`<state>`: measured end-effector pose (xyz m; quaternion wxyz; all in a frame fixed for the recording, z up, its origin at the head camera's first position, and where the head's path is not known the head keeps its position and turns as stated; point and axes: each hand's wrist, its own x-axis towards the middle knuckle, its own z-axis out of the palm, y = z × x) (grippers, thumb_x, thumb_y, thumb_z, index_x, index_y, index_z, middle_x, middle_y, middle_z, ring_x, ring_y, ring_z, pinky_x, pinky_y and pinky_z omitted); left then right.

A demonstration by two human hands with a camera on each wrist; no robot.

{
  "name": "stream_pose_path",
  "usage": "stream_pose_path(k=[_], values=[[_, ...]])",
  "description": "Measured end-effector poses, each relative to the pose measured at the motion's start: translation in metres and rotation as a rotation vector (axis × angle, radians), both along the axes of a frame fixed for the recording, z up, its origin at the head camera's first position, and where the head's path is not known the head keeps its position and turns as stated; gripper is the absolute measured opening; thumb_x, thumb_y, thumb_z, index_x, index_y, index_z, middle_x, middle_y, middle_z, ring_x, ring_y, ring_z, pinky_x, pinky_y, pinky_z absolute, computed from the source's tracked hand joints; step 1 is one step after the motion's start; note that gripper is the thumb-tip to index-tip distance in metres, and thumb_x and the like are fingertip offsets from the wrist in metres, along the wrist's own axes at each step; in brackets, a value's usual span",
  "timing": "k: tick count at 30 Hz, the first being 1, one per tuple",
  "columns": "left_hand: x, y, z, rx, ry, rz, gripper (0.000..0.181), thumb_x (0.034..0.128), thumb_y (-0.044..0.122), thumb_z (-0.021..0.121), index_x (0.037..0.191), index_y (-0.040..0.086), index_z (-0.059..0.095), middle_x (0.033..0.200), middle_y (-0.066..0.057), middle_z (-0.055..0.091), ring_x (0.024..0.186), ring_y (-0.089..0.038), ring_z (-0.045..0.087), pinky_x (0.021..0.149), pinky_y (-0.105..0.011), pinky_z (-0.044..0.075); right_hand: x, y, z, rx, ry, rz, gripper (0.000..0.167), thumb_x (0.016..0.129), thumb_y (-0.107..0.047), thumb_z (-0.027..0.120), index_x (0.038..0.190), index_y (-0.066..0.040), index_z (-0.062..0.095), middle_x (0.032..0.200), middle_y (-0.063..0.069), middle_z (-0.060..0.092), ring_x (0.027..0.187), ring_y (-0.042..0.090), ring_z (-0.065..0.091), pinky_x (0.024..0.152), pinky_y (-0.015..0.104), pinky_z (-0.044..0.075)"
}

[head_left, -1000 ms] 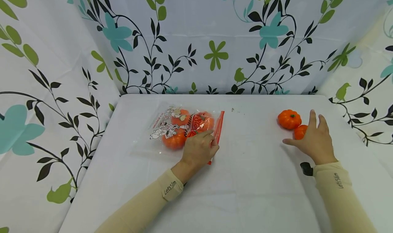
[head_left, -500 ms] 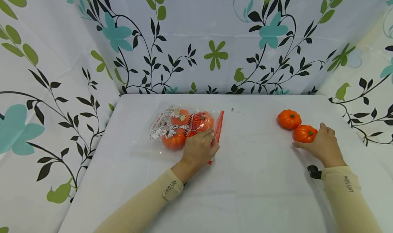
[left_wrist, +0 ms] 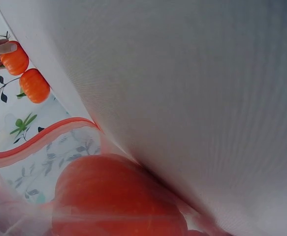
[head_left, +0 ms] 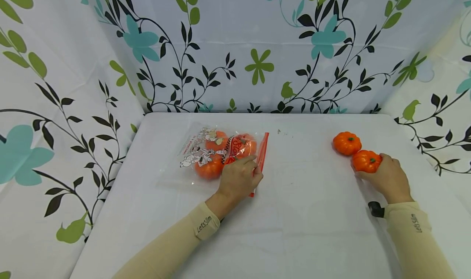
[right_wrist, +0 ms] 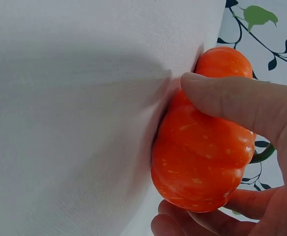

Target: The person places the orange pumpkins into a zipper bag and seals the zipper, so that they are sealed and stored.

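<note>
A clear zip bag (head_left: 185,175) with printed cartoon figures and a red zip edge (head_left: 262,152) lies on the left half of the table, small orange pumpkins (head_left: 209,168) inside. My left hand (head_left: 237,179) pinches the bag at its zip end; its fingertips are partly hidden. In the left wrist view the red zip strip (left_wrist: 45,137) bows away from the table. At the right, my right hand (head_left: 390,179) grips a small orange pumpkin (right_wrist: 202,152), thumb on one side and fingers on the other. A second loose pumpkin (head_left: 347,143) touches it from behind, to the left.
The white-covered table (head_left: 294,213) ends at a flowered curtain (head_left: 228,50) behind, with more of it on both sides. A black wrist camera (head_left: 376,209) is strapped at my right wrist. Tiny dark specks (head_left: 279,131) mark the cloth near the back.
My right hand has swung right and down from over the nearer pumpkin and closed round its right side. The left hand and the bag have stayed put.
</note>
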<state>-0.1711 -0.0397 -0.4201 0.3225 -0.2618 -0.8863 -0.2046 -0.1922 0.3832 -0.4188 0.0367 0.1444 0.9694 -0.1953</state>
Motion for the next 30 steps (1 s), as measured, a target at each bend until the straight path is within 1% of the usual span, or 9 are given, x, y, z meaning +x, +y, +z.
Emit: stream_pose_path(k=[6,10,13,16,18,22,24,27,30], values=[[0.001,0.0,0.001,0.005,-0.003,0.0,0.011,0.0777,0.011,0.081,0.085,0.003,0.078,0.103,-0.008,0.077,0.081,-0.02,0.075,0.063,-0.028,0.059,0.003,-0.005,0.002,-0.049,0.008,0.026,0.11,0.081,-0.055,0.077,0.143,0.021,0.028,0.128,0.043,0.041,0.111,0.056,0.043,0.093,0.071,0.04],[0.001,0.0,0.001,0.008,-0.001,-0.006,0.012,0.0776,0.011,0.081,0.085,0.003,0.077,0.103,-0.009,0.077,0.081,-0.02,0.075,0.063,-0.029,0.059,0.006,-0.013,0.011,-0.081,-0.007,0.054,0.113,0.081,-0.06,0.075,0.145,0.02,0.026,0.131,0.042,0.04,0.113,0.056,0.042,0.092,0.071,0.039],[0.001,-0.001,0.001,0.01,-0.001,-0.011,0.012,0.0772,0.01,0.081,0.085,0.002,0.077,0.103,-0.009,0.077,0.081,-0.021,0.075,0.063,-0.029,0.06,0.007,-0.021,0.018,-0.1,-0.028,0.082,0.113,0.083,-0.062,0.071,0.146,0.019,0.024,0.134,0.043,0.038,0.117,0.057,0.04,0.094,0.073,0.038],[0.001,-0.001,0.001,0.008,-0.002,-0.011,0.013,0.0774,0.012,0.082,0.086,0.003,0.078,0.103,-0.009,0.076,0.081,-0.021,0.075,0.064,-0.029,0.06,0.007,-0.031,0.025,-0.105,-0.032,0.138,0.111,0.086,-0.06,0.069,0.147,0.02,0.023,0.136,0.044,0.037,0.12,0.059,0.039,0.097,0.073,0.037],[0.001,-0.001,0.001,0.006,-0.006,-0.011,0.013,0.0777,0.012,0.082,0.086,0.003,0.078,0.104,-0.009,0.076,0.082,-0.021,0.075,0.065,-0.03,0.06,0.007,-0.039,0.029,-0.111,-0.026,0.184,0.109,0.087,-0.056,0.071,0.147,0.02,0.022,0.137,0.044,0.037,0.119,0.057,0.04,0.096,0.071,0.039],[0.001,-0.001,0.001,0.002,-0.015,-0.007,0.014,0.0785,0.014,0.082,0.087,0.003,0.078,0.104,-0.009,0.076,0.084,-0.021,0.075,0.066,-0.03,0.06,0.008,-0.061,0.035,-0.151,-0.016,0.265,0.109,0.084,-0.051,0.077,0.149,0.018,0.022,0.133,0.038,0.042,0.114,0.051,0.046,0.088,0.062,0.048],[0.001,-0.001,0.001,0.0,-0.018,-0.004,0.014,0.0794,0.014,0.081,0.088,0.003,0.078,0.104,-0.009,0.076,0.085,-0.021,0.075,0.067,-0.03,0.06,0.008,-0.073,0.037,-0.18,-0.007,0.297,0.109,0.082,-0.049,0.08,0.15,0.015,0.025,0.131,0.034,0.045,0.113,0.049,0.047,0.086,0.058,0.049],[0.002,-0.001,0.002,0.005,-0.016,-0.004,0.014,0.0795,0.013,0.081,0.088,0.003,0.078,0.105,-0.009,0.076,0.085,-0.021,0.075,0.067,-0.03,0.06,0.007,-0.092,0.041,-0.215,0.004,0.34,0.106,0.08,-0.048,0.082,0.15,0.011,0.029,0.132,0.032,0.048,0.116,0.048,0.049,0.088,0.059,0.049],[0.002,-0.001,0.002,0.009,-0.009,-0.007,0.012,0.079,0.012,0.081,0.087,0.003,0.078,0.104,-0.009,0.076,0.085,-0.02,0.075,0.067,-0.03,0.06,0.006,-0.111,0.043,-0.234,0.018,0.382,0.102,0.08,-0.046,0.083,0.15,0.008,0.033,0.136,0.03,0.049,0.119,0.047,0.049,0.092,0.062,0.047]])
